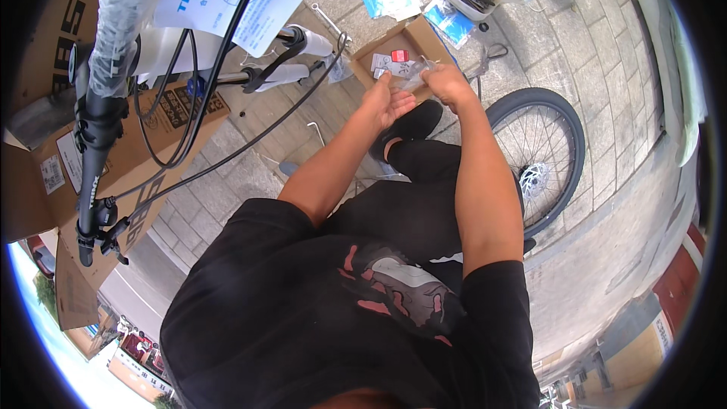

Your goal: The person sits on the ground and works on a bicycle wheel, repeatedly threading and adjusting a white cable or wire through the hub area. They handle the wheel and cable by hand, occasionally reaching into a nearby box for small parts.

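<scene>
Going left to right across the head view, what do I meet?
Black handlebar → silver wrench → left hand → right hand → bicycle wheel.

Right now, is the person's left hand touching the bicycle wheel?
Apart. The head view shows the left hand at the cardboard box, with the right forearm between it and the wheel.
</scene>
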{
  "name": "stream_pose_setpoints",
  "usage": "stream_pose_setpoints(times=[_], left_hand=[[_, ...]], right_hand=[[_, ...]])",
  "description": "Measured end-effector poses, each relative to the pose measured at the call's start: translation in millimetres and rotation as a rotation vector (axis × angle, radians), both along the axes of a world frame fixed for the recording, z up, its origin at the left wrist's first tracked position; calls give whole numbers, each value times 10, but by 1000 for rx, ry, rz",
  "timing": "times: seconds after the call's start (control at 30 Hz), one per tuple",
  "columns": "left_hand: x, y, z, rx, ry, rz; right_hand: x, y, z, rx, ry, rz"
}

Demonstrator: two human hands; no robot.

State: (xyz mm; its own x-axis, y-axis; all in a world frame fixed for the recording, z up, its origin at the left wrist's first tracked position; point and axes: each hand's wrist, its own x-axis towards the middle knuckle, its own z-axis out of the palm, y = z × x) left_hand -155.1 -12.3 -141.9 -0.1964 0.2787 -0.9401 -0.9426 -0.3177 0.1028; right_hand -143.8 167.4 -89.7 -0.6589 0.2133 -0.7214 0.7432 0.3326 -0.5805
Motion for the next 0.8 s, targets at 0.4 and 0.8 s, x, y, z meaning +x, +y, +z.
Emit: stream_pose_setpoints(times=[0.4, 0.8], left_hand=[[217, -125, -160, -42, 42, 10], [85, -212, 494, -137, 617, -166]], right_hand=[[-107, 37, 397, -260, -105, -67], [39, 139, -74, 199, -18, 24]])
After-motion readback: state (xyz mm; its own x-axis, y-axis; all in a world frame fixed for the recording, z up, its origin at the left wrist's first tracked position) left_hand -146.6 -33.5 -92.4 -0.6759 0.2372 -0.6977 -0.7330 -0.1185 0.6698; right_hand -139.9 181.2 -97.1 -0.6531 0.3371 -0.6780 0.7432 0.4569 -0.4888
